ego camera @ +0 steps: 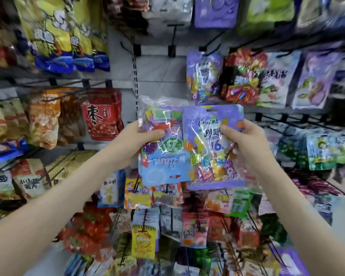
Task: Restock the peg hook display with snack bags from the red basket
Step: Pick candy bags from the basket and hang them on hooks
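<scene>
I hold two candy bags up in front of the peg hook display. My left hand [136, 139] grips a clear bag with a blue bottom panel [163, 156] at its left edge. My right hand [245, 140] grips a purple bag of wrapped sweets [209, 148] at its right edge, and this bag overlaps the blue one. Above them, empty black peg hooks [172, 39] stick out from the white back panel [159, 72]. A matching purple bag [202, 74] hangs on the hook to their right. The red basket is out of view.
Snack bags hang all around: yellow and blue ones [64, 36] upper left, a red jujube bag [102, 116] at left, colourful bags [245, 76] at right, more rows [147, 196] below my hands. A slotted upright rail [135, 80] runs down the panel.
</scene>
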Action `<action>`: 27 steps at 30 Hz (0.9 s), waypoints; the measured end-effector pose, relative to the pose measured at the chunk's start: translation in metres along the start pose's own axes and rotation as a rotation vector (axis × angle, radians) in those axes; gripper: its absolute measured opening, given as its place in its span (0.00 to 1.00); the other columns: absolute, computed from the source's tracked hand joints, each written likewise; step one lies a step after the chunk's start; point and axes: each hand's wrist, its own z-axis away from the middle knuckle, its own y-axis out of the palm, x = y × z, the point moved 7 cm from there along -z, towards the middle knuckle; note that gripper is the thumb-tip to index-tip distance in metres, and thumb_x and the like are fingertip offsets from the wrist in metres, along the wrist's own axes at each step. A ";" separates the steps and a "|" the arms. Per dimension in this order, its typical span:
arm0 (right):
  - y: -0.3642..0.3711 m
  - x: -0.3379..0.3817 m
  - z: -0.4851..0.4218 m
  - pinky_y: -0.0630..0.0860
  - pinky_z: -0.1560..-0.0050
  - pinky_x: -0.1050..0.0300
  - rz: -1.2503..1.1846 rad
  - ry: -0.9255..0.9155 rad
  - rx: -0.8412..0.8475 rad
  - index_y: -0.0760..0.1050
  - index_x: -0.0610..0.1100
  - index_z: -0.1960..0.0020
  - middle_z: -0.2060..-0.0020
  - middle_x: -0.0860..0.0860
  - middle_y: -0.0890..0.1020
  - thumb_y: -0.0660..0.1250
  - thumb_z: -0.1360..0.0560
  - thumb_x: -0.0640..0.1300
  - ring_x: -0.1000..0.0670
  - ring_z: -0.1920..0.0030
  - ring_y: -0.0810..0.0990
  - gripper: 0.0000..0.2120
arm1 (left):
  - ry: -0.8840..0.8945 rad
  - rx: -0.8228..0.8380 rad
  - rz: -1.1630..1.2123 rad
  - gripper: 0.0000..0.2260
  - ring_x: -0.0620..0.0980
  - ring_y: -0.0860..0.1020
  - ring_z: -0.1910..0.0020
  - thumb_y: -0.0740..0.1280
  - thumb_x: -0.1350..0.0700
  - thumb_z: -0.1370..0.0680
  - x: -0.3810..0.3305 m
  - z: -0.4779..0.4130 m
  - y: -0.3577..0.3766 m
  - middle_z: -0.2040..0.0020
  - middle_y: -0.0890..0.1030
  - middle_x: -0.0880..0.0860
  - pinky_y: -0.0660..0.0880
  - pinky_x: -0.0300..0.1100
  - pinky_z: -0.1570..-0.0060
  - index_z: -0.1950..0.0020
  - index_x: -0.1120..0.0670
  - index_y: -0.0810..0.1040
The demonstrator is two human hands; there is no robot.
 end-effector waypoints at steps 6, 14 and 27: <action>-0.020 0.043 -0.059 0.70 0.61 0.57 -0.124 -0.096 -0.009 0.76 0.36 0.49 0.59 0.45 0.77 0.70 0.26 0.43 0.49 0.62 0.74 0.11 | 0.130 -0.086 0.001 0.05 0.38 0.80 0.68 0.73 0.51 0.35 -0.051 -0.039 0.008 0.63 0.84 0.44 0.73 0.30 0.70 0.62 0.41 0.84; -0.013 0.067 -0.119 0.74 0.66 0.57 -0.213 -0.110 -0.044 0.78 0.41 0.49 0.59 0.47 0.81 0.68 0.25 0.39 0.47 0.64 0.77 0.05 | 0.119 -0.235 0.110 0.12 0.60 0.74 0.52 0.69 0.62 0.25 -0.053 -0.080 -0.015 0.49 0.78 0.69 0.69 0.54 0.51 0.44 0.66 0.77; 0.009 0.059 -0.190 0.65 0.39 0.57 -0.087 -0.173 -0.255 0.61 0.38 0.26 0.32 0.48 0.70 0.69 0.25 0.49 0.48 0.36 0.73 0.33 | 0.104 -0.245 0.254 0.09 0.47 0.82 0.67 0.70 0.57 0.29 -0.032 -0.131 -0.084 0.64 0.84 0.53 0.77 0.35 0.71 0.52 0.60 0.79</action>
